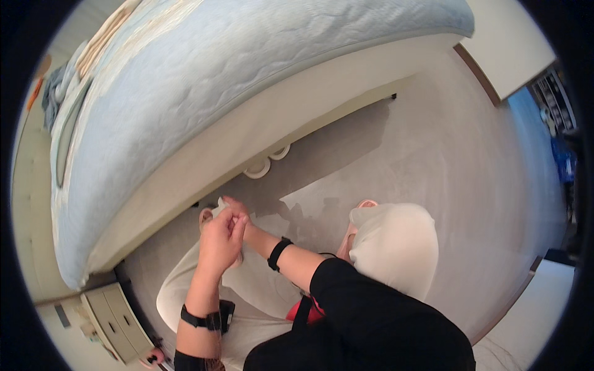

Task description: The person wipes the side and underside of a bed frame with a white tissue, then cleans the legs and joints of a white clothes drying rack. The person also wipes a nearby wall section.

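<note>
My left hand [222,239] comes up from the lower left, its fingers curled and pressed against my right hand [239,211]. My right hand reaches in from the right, partly hidden behind the left. A small white piece of thin material [222,203], perhaps tissue or cloth, sticks out at the far side of the two hands. Which hand grips it cannot be told. Both hands are above the floor, near the lower edge of a bed frame [297,127].
A light blue quilted bedcover [222,69] lies on the bed. Two round white objects [257,168] sit partly under the frame. A drawer cabinet [116,322] stands at lower left, a white-topped piece of furniture [508,51] at upper right. My legs are bent, with pink footwear [345,243] on the floor.
</note>
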A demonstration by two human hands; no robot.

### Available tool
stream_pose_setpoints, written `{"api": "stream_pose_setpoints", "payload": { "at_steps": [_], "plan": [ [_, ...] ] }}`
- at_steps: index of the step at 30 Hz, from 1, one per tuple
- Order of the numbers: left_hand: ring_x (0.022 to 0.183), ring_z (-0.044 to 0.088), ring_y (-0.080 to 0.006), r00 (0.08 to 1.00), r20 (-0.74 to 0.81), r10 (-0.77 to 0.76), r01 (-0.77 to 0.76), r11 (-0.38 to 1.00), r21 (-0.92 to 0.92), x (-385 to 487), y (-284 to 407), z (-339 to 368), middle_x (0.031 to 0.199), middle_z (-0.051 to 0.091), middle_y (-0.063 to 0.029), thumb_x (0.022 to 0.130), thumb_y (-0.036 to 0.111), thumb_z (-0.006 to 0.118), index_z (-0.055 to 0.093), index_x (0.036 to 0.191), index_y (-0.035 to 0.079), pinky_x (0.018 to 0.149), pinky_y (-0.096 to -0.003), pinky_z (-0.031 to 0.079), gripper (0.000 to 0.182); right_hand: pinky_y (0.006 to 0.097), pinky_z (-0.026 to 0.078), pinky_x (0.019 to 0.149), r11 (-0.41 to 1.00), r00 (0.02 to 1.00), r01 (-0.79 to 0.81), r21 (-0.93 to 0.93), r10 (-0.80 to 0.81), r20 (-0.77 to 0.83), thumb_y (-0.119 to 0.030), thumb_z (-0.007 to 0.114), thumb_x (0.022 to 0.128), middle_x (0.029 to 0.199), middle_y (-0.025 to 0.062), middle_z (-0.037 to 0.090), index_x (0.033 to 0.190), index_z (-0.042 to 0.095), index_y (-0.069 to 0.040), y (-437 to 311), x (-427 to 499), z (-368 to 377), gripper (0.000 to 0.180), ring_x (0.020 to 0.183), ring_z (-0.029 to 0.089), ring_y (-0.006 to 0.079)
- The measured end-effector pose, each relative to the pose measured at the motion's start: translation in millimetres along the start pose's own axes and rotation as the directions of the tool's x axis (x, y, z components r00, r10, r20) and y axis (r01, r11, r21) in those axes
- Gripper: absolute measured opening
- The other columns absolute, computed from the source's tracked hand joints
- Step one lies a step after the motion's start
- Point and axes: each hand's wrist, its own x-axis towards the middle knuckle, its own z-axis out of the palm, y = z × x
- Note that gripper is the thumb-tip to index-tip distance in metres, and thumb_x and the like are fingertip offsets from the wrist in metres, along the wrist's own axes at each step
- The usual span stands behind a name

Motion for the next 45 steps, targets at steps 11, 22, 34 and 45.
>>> {"api": "stream_pose_setpoints", "payload": {
  "at_steps": [11,22,34,45],
  "plan": [
    [0.053,0.040,-0.0033,0.942,0.096,-0.322,0.235,0.427,-0.873,-55,-60,-5,0.066,0.047,0.0076,0.091,0.025,0.063,0.061,0.092,0.010,0.052,-0.0212,0.041,0.015,0.0303,0.048,0.068,0.758,0.933,0.209,-0.617,-0.343,-0.105,-0.013,0.052,0.091,0.089,0.0076,0.066,0.100,0.062,0.002,-30,-54,-22,0.020,0.077,0.060,0.0144],
    [0.060,0.048,-0.0051,0.858,-0.214,-0.467,-0.059,0.325,-0.944,-156,-83,15,0.076,0.052,0.0034,0.089,0.030,0.066,0.063,0.100,0.007,0.048,-0.0233,0.045,0.026,0.0302,0.049,0.070,0.582,0.955,0.272,-0.767,-0.262,0.139,-0.017,0.054,0.094,0.096,0.0057,0.063,0.108,0.060,-0.001,-34,-112,-36,0.021,0.084,0.060,0.0143],
    [0.061,0.050,-0.0035,0.590,-0.599,-0.541,-0.323,0.522,-0.789,-289,-74,-12,0.076,0.061,0.0025,0.091,0.022,0.062,0.063,0.094,0.006,0.049,-0.0214,0.042,0.016,0.0310,0.050,0.083,0.464,0.951,0.303,-0.832,-0.098,0.292,-0.029,0.048,0.098,0.111,0.0064,0.064,0.120,0.057,0.000,-13,-142,5,0.037,0.098,0.062,0.0172],
    [0.075,0.053,-0.0063,0.326,-0.610,-0.722,-0.357,0.504,-0.787,-365,-70,11,0.087,0.062,0.0007,0.091,0.024,0.062,0.064,0.098,0.005,0.060,-0.0244,0.046,0.020,0.0348,0.050,0.087,0.422,0.924,0.311,-0.852,0.077,0.375,-0.030,0.048,0.098,0.119,0.0079,0.059,0.126,0.054,-0.002,3,-171,38,0.040,0.105,0.060,0.0211]
  ]
}}
